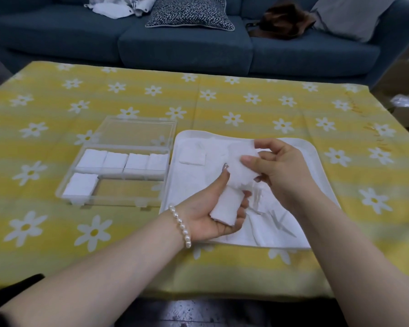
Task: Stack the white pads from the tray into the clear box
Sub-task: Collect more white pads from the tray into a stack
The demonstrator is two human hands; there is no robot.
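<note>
At nine o'clock on the table (246, 109) I see the clear box (118, 147), lid open, five stacks of pads inside, and room left at its near right. My left hand (210, 208) curls its grip round a small stack of white pads (224, 206); the right hand (279, 166) pinches another pad (243, 161) just above it, over the tray (316, 161). They look light, soft and compressible, so I'd hold the stack by its flat faces. White on white, I can't tell how many remain.
</note>
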